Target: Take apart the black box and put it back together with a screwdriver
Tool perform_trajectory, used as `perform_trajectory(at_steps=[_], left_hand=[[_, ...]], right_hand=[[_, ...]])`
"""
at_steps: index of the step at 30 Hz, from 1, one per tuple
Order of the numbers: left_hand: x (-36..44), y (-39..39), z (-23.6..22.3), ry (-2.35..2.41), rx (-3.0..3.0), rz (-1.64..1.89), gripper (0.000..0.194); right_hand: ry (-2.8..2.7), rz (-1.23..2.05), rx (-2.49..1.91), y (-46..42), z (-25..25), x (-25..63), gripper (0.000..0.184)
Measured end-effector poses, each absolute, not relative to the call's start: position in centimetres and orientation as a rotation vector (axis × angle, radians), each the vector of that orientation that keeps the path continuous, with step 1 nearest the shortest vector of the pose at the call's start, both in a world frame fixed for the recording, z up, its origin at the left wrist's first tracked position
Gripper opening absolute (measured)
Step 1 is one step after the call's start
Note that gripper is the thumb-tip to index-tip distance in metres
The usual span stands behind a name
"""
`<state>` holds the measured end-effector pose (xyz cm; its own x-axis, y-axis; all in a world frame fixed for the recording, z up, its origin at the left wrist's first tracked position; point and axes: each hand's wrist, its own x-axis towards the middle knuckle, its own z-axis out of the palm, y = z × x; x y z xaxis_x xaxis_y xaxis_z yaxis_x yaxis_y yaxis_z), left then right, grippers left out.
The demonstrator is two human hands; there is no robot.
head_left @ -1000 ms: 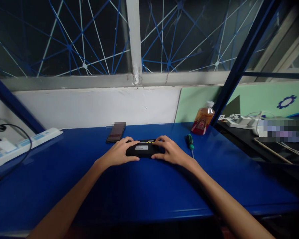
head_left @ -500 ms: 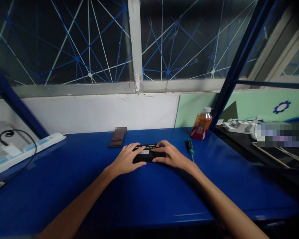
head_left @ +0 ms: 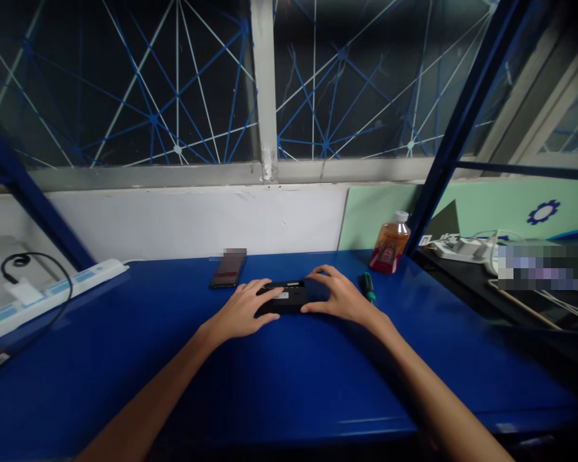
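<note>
A small flat black device (head_left: 284, 298) with a white label lies on the blue table (head_left: 289, 378). My left hand (head_left: 243, 309) grips its left end, fingers curled over the top edge and thumb along the near side. My right hand (head_left: 340, 296) holds the right end, fingers arched over it and thumb pressed at the near edge. A green-handled screwdriver (head_left: 367, 286) lies just right of my right hand, partly hidden behind it.
A dark phone (head_left: 228, 269) lies behind the device. An orange bottle (head_left: 390, 243) stands at the back right by a blue post. A white power strip (head_left: 48, 292) with a black cable sits at the left. Cables and chargers (head_left: 467, 246) crowd the neighbouring black desk.
The device has tilted so its yellow-marked edge no longer shows. My right fingers have lifted and arched over its right end. The view has shifted slightly.
</note>
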<state>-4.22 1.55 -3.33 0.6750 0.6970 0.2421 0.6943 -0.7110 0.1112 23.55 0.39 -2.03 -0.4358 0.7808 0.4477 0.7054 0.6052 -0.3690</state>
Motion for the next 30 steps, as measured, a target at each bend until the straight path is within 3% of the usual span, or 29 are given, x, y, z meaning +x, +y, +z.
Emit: perform_trajectory(at_steps=[7, 14, 20, 30], left_hand=[[-5.9, 2.5, -2.0, 1.137, 2.718, 0.202, 0.057], [-6.8, 3.1, -1.7, 1.007, 2.694, 0.209, 0.057], [-4.5, 1.9, -2.7, 1.127, 2.854, 0.418, 0.067], [-2.5, 0.5, -2.5, 0.973, 2.899, 0.545, 0.046]], right_hand=[[-2.341, 0.236, -1.208, 0.8, -2.8, 23.6, 0.088], [-2.397, 0.358, -1.240, 1.0, -3.4, 22.5, 0.101], [-2.347, 0.368, -1.216, 1.3, -3.3, 22.4, 0.078], [-2.338, 0.332, -1.170, 1.0, -3.2, 22.4, 0.068]])
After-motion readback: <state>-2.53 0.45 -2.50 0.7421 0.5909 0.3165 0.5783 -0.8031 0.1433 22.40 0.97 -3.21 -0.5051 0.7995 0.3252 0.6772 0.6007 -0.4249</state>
